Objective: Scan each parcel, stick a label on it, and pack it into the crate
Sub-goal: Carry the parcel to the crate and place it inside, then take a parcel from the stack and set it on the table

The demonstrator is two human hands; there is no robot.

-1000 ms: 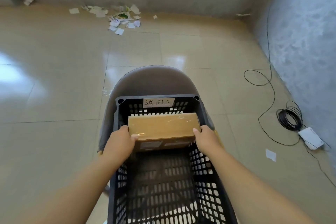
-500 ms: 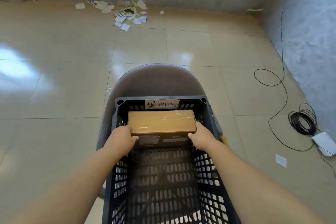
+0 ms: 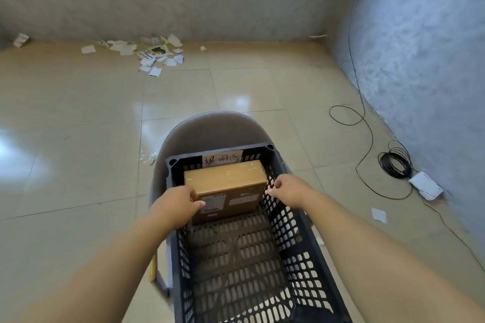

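Hands are parting: half a second ago both clasped the parcel's ends. Now the right hand [image 3: 286, 189] has let go and hangs loosely curled, holding nothing, just beside the parcel's right edge. The left hand [image 3: 181, 204] still pinches the near left corner. The parcel [image 3: 225, 179] sits at the far end of the crate [image 3: 288, 233], centre of frame. Packing this one looks nearly done.

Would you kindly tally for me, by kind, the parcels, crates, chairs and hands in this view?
Parcels: 1, the brown parcel
Crates: 1, the black crate
Chairs: 1, the grey chair
Hands: 2, the left hand and the right hand
Total: 5
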